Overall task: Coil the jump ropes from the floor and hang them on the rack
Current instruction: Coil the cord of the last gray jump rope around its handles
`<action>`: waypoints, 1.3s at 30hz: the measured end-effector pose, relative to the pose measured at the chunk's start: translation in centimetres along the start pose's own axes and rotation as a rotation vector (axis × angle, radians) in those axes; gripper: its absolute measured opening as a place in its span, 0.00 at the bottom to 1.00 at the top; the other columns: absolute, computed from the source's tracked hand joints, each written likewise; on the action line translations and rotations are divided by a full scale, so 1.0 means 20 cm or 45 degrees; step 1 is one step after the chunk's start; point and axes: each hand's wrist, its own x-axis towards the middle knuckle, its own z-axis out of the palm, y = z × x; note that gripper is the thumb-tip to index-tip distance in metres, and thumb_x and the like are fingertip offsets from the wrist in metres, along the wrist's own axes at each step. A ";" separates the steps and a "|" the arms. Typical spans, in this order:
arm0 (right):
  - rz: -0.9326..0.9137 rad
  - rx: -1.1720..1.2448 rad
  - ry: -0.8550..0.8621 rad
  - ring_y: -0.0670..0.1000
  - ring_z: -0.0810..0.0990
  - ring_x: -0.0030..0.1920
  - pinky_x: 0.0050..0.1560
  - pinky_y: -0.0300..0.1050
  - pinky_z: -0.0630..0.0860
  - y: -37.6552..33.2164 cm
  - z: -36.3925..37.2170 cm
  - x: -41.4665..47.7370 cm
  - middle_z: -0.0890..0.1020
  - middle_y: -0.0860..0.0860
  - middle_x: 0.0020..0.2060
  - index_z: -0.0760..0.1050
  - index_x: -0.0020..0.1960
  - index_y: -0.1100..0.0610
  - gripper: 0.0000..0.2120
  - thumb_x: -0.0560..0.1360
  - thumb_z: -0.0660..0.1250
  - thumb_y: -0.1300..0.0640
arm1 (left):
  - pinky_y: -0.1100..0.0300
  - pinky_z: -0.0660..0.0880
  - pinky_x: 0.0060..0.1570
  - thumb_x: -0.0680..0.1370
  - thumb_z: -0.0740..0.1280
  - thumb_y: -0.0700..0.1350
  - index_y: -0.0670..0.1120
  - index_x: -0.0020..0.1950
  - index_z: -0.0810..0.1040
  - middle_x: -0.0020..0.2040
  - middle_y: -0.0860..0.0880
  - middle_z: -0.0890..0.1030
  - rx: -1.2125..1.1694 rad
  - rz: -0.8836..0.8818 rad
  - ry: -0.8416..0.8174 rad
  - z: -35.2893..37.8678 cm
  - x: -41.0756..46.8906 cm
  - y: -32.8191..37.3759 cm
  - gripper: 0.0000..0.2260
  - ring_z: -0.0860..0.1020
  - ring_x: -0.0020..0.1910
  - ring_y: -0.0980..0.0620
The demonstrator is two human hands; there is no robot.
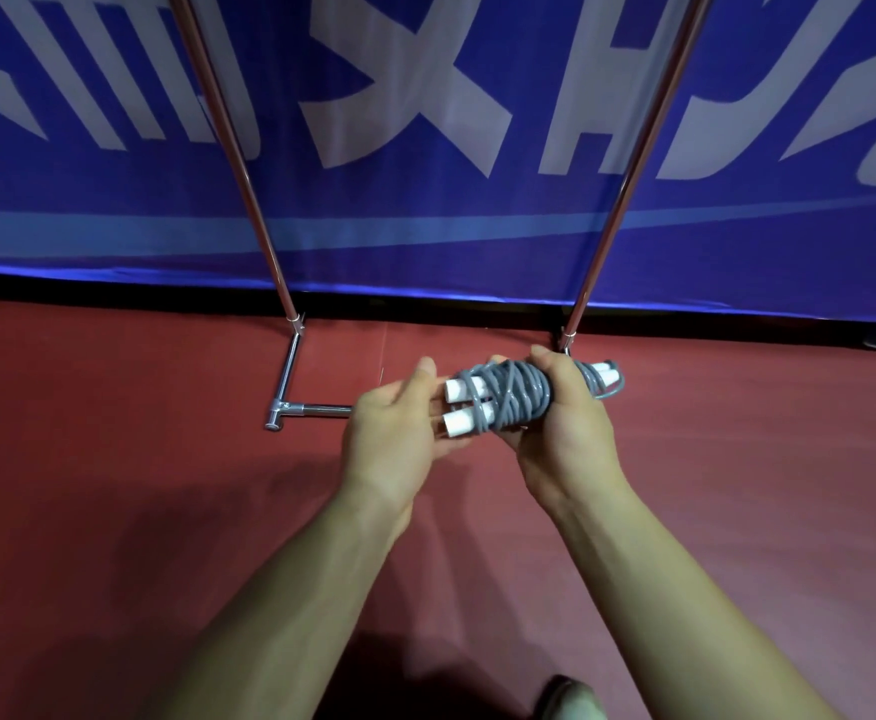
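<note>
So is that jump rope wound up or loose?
Wound up: the jump rope has its cord wrapped many times round its white handles, gripped by the right hand.

head view, looking down, close overhead

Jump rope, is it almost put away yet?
Winding looks done: the jump rope has its grey cord wrapped round its white handles. Now the right hand grips the bundle while the left hand touches the handle ends. Hanging it on the rack behind is left.
</note>
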 end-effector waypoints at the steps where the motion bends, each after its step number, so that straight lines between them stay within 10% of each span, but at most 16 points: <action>1: -0.050 -0.030 0.025 0.53 0.84 0.41 0.43 0.47 0.79 0.00 0.00 0.00 0.85 0.54 0.39 0.79 0.43 0.57 0.08 0.79 0.65 0.56 | 0.55 0.83 0.42 0.84 0.63 0.48 0.43 0.50 0.84 0.45 0.46 0.87 0.043 0.030 -0.002 0.00 -0.01 0.00 0.13 0.86 0.44 0.50; 11: -0.240 -0.221 0.059 0.51 0.82 0.36 0.29 0.39 0.74 -0.03 0.00 -0.02 0.84 0.55 0.40 0.79 0.46 0.60 0.08 0.79 0.64 0.58 | 0.54 0.80 0.51 0.80 0.68 0.46 0.43 0.50 0.85 0.48 0.45 0.87 -0.040 -0.063 -0.170 -0.01 -0.02 0.03 0.09 0.85 0.47 0.48; 18: -0.242 -0.130 0.040 0.55 0.83 0.38 0.47 0.53 0.80 0.01 0.02 -0.04 0.85 0.58 0.40 0.76 0.43 0.60 0.07 0.79 0.62 0.63 | 0.59 0.82 0.44 0.72 0.73 0.46 0.39 0.54 0.84 0.51 0.40 0.86 -0.027 -0.090 -0.311 -0.03 -0.02 -0.06 0.14 0.85 0.46 0.51; 24: -0.194 -0.087 0.034 0.51 0.81 0.37 0.41 0.46 0.78 0.02 0.02 -0.02 0.84 0.55 0.38 0.78 0.38 0.57 0.10 0.78 0.64 0.64 | 0.51 0.82 0.53 0.81 0.67 0.45 0.39 0.59 0.82 0.54 0.39 0.85 -0.008 -0.208 -0.326 0.00 0.01 -0.10 0.11 0.83 0.48 0.47; 30: 0.036 0.102 0.091 0.51 0.79 0.34 0.38 0.46 0.77 0.02 0.01 0.01 0.82 0.53 0.35 0.75 0.39 0.56 0.09 0.78 0.69 0.59 | 0.49 0.76 0.64 0.74 0.68 0.55 0.53 0.60 0.82 0.55 0.55 0.85 0.344 0.070 -0.080 -0.01 0.06 -0.14 0.16 0.82 0.57 0.56; 39: 0.223 0.011 -0.045 0.56 0.80 0.39 0.47 0.54 0.78 0.01 -0.01 0.03 0.79 0.58 0.37 0.75 0.44 0.61 0.09 0.78 0.58 0.62 | 0.70 0.75 0.52 0.73 0.76 0.38 0.59 0.62 0.77 0.57 0.58 0.83 0.742 0.496 -0.264 -0.06 0.07 -0.17 0.23 0.81 0.54 0.65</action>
